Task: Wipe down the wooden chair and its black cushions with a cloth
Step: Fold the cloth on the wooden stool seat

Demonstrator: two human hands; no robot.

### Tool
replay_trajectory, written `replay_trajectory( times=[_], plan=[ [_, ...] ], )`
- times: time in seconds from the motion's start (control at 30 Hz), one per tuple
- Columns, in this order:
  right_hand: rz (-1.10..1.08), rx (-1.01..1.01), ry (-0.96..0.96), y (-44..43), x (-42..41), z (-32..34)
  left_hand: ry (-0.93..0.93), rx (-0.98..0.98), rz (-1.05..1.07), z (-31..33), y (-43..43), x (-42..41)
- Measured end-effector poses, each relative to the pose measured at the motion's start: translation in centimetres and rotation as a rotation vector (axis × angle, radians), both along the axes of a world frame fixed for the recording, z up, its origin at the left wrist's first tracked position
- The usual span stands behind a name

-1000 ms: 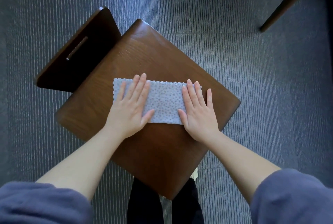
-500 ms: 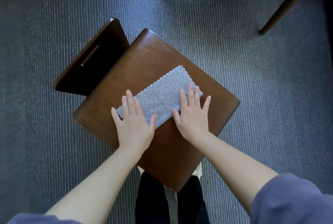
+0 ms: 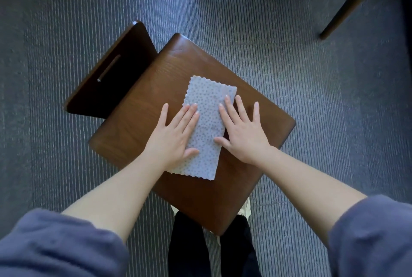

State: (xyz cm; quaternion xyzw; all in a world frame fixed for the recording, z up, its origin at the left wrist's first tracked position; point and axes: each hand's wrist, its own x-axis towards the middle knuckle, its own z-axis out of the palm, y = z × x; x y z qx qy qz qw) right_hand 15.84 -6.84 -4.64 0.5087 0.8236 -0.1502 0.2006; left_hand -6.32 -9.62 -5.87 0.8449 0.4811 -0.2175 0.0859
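The dotted grey cloth (image 3: 206, 134) lay flat on the brown wooden seat (image 3: 145, 107) of the chair. Its long side ran from twelve to six o'clock across the seat's middle. The left hand (image 3: 170, 137) lay palm down on the cloth's nine o'clock edge, its fingers (image 3: 189, 115) straight and released, grasping nothing. Its thumb rested on the cloth and its little finger on bare wood. The right hand (image 3: 246, 136) lay flat on the three o'clock edge in the same way, with its fingers (image 3: 229, 107) spread and released. Its thumb and first fingertips were on the cloth and its little finger on the wood. The chair's dark backrest (image 3: 133, 42), cut with a narrow slot, stood at ten o'clock of the seat. Ribbed grey-blue carpet (image 3: 66, 165) lay all round. At one o'clock, well apart, stood the dark legs of a second chair (image 3: 344, 9). Blue sleeves (image 3: 55, 243) showed at seven and five o'clock, and dark trouser legs (image 3: 189, 243) at six, just below the seat's near corner.
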Motion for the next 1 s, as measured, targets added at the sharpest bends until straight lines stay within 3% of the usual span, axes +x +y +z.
replay_trajectory(
  times=[0.1, 0.23, 0.47, 0.67, 0.83, 1.0],
  plan=[
    [0.023, -0.003, -0.032, 0.9, 0.2, -0.5, 0.05, 0.001, 0.072, -0.1, -0.9, 1.0],
    [0.079, 0.013, 0.048, 1.5, -0.3, 0.5, -0.062, -0.006, 0.2, 0.7, -2.1, 1.3],
    [0.209, 0.052, 0.196, -3.8, 2.0, 0.4, -0.417, 0.126, -0.071, 1.2, -5.3, -0.6],
    [0.242, 0.069, 0.242, -4.7, 1.5, 0.0, -0.442, 0.18, 0.057, 1.0, -5.0, 0.4],
    [0.165, 0.009, 0.402, -4.8, 1.2, 0.2, -0.617, -0.048, 0.291, 3.2, -3.8, 0.3],
    [-0.172, -0.178, 0.547, -4.1, 0.6, 1.3, -0.74, -0.347, 0.717, 4.8, -2.6, 0.1]
  ],
)
